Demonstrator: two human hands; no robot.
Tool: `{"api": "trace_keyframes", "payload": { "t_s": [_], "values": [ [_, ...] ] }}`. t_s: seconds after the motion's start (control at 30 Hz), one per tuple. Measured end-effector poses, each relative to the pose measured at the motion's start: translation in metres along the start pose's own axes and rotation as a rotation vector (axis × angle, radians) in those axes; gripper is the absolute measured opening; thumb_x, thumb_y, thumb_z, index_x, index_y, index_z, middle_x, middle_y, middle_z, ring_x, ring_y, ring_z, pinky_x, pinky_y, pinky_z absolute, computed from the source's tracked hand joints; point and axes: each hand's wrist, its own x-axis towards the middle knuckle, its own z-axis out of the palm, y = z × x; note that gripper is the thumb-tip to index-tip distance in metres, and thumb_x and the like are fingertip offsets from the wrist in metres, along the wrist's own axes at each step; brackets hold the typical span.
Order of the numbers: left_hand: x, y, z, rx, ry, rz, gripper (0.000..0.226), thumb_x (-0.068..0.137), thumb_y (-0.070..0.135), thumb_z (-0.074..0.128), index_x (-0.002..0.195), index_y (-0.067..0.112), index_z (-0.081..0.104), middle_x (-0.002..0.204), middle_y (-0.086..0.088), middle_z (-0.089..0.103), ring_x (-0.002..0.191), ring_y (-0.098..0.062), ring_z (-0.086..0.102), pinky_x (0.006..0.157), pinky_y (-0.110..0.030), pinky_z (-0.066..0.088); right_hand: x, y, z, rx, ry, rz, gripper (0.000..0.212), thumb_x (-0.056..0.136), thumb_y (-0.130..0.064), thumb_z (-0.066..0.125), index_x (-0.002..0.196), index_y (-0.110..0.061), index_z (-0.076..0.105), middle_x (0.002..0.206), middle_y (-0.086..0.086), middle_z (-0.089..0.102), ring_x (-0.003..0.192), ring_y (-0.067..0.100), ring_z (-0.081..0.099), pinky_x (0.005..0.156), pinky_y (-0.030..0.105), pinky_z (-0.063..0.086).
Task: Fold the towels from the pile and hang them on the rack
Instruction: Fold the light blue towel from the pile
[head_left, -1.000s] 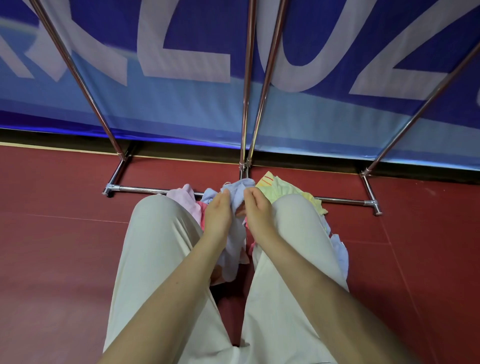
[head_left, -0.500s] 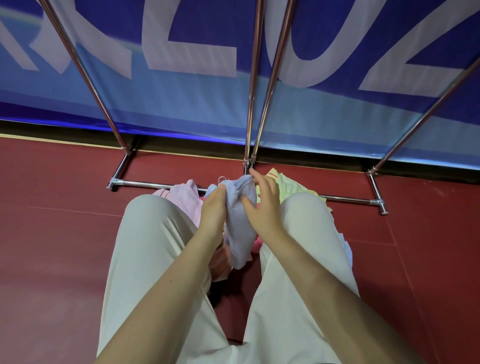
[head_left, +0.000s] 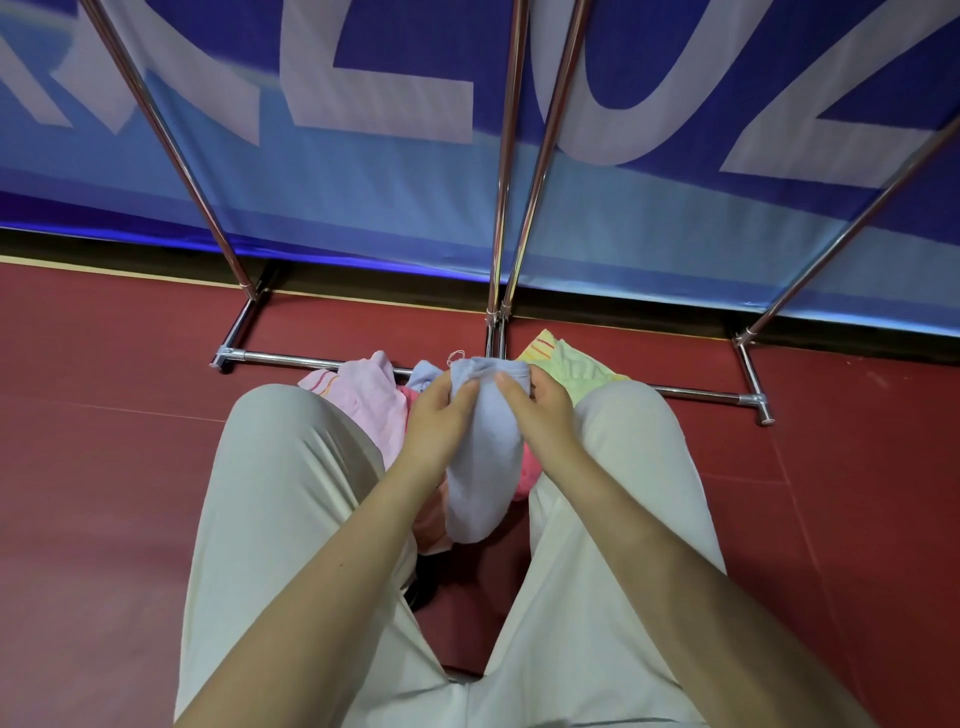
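Gripping the pale blue towel (head_left: 480, 447) from both sides, the left hand (head_left: 439, 418) and right hand (head_left: 540, 415) hold it up between the person's knees, each with its thumb pressed on the near face of the cloth and its fingers curled behind. The towel is bunched at the top, where a loose thread sticks up, and hangs down in a narrow fold toward the floor (head_left: 104, 467). Just behind the hands lies the pile (head_left: 379, 400) of towels on the floor: a pink towel (head_left: 363, 387) to the left, a yellow-green towel (head_left: 569, 364) with orange stripes to the right, and a bit of coral pink cloth showing under the blue one. The person wears light beige trousers (head_left: 291, 499). Beyond the pile stands the chrome rack (head_left: 501, 208), its base bar running across the red floor and its poles rising in front of a blue banner (head_left: 363, 197) with large white letters.
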Motion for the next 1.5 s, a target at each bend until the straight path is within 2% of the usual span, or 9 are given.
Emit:
{"api": "trace_keyframes", "payload": {
  "t_s": [0.13, 0.27, 0.4, 0.53, 0.67, 0.87, 1.0, 1.2, 1.5],
  "values": [
    [0.003, 0.004, -0.010, -0.212, 0.102, -0.003, 0.023, 0.100, 0.022, 0.044, 0.111, 0.022, 0.065, 0.108, 0.005, 0.068, 0.107, -0.014, 0.061, 0.093, -0.031, 0.048, -0.005, 0.002, 0.000, 0.132, -0.162, -0.009, 0.016, 0.094, -0.021, 0.057, 0.089, -0.005, 0.058, 0.073, 0.000, 0.054, 0.068, 0.012, 0.050, 0.065, 0.027, 0.040],
    [0.005, 0.010, -0.020, -0.481, 0.077, 0.008, 0.024, 0.102, 0.018, 0.041, 0.112, 0.020, 0.062, 0.110, -0.003, 0.068, 0.104, -0.017, 0.063, 0.093, -0.034, 0.049, -0.011, 0.008, 0.007, -0.084, -0.333, 0.088, 0.035, 0.082, -0.035, 0.068, 0.112, -0.018, 0.059, 0.106, 0.001, 0.068, 0.097, 0.017, 0.065, 0.084, 0.035, 0.052],
    [0.000, 0.016, -0.019, -0.543, 0.070, 0.055, 0.025, 0.102, 0.009, 0.038, 0.113, 0.014, 0.060, 0.106, 0.000, 0.067, 0.097, -0.008, 0.062, 0.089, -0.026, 0.048, -0.011, 0.025, 0.028, -0.306, -0.383, 0.114, 0.019, 0.080, -0.022, 0.064, 0.097, -0.016, 0.057, 0.077, 0.004, 0.065, 0.077, 0.024, 0.065, 0.077, 0.042, 0.056],
    [-0.007, 0.019, -0.017, -0.542, 0.074, 0.073, 0.027, 0.102, 0.009, 0.039, 0.120, 0.008, 0.058, 0.101, 0.005, 0.067, 0.085, 0.004, 0.065, 0.076, -0.014, 0.050, -0.014, 0.037, 0.036, -0.285, -0.387, 0.096, 0.029, 0.086, -0.008, 0.055, 0.114, -0.014, 0.054, 0.094, 0.004, 0.062, 0.089, 0.014, 0.057, 0.080, 0.033, 0.048],
    [-0.008, 0.019, -0.024, -0.514, 0.050, 0.105, 0.029, 0.094, 0.022, 0.049, 0.119, 0.012, 0.061, 0.106, 0.001, 0.068, 0.098, -0.007, 0.064, 0.090, -0.029, 0.050, -0.017, 0.037, 0.042, -0.154, -0.343, 0.120, 0.044, 0.088, 0.001, 0.049, 0.130, -0.010, 0.045, 0.100, -0.004, 0.058, 0.099, 0.012, 0.054, 0.086, 0.025, 0.044],
    [-0.004, 0.017, -0.036, -0.459, 0.028, 0.147, 0.037, 0.090, 0.035, 0.048, 0.121, 0.021, 0.063, 0.120, -0.004, 0.067, 0.117, -0.021, 0.059, 0.101, -0.041, 0.046, -0.012, 0.039, 0.043, -0.173, -0.341, 0.141, 0.024, 0.087, -0.009, 0.044, 0.105, -0.010, 0.061, 0.100, 0.019, 0.067, 0.095, 0.026, 0.062, 0.090, 0.048, 0.049],
    [0.001, 0.018, -0.047, -0.434, 0.174, 0.205, 0.027, 0.099, 0.027, 0.045, 0.116, 0.022, 0.065, 0.115, 0.001, 0.068, 0.109, -0.010, 0.060, 0.092, -0.030, 0.048, -0.012, 0.034, 0.043, -0.150, -0.292, 0.204, 0.027, 0.078, -0.022, 0.043, 0.098, -0.010, 0.057, 0.088, 0.012, 0.061, 0.085, 0.028, 0.059, 0.075, 0.039, 0.046],
    [0.015, 0.016, -0.073, -0.632, 0.368, 0.133, 0.023, 0.102, 0.029, 0.043, 0.109, 0.025, 0.065, 0.105, 0.004, 0.068, 0.099, -0.010, 0.063, 0.086, -0.032, 0.049, -0.020, 0.021, 0.031, -0.059, -0.231, 0.042, 0.014, 0.089, -0.029, 0.065, 0.089, -0.018, 0.056, 0.076, -0.009, 0.055, 0.067, -0.002, 0.050, 0.065, 0.014, 0.039],
    [0.026, 0.014, -0.080, -0.730, 0.454, -0.092, 0.022, 0.100, 0.031, 0.048, 0.111, 0.019, 0.063, 0.110, -0.002, 0.068, 0.104, -0.017, 0.064, 0.089, -0.035, 0.052, -0.024, 0.020, 0.029, -0.135, -0.446, 0.136, 0.029, 0.080, -0.036, 0.076, 0.066, -0.022, 0.054, 0.064, -0.010, 0.049, 0.063, 0.005, 0.049, 0.064, 0.023, 0.037]
  ]
}}
